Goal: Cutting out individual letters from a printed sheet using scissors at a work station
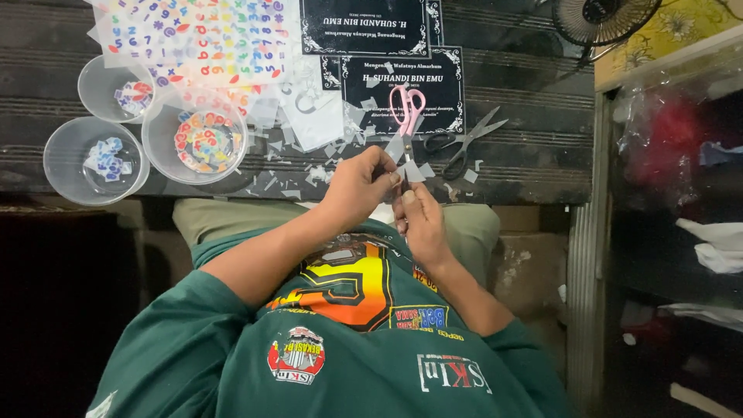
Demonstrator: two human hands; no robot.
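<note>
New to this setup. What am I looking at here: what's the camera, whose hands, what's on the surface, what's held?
There is one picture, from a camera worn on a person's head, looking down over their green printed shirt at their two bare hands. The picture looks flipped, so I cannot tell which hand is which. One hand and the other hand meet over a small clear cut piece. On the dark wooden surface lie pink-handled scissors, black-handled scissors, two black printed cards, a clear sheet of colourful letter and number stickers and three clear plastic cups holding cut stickers, among scattered clear scraps.
</note>
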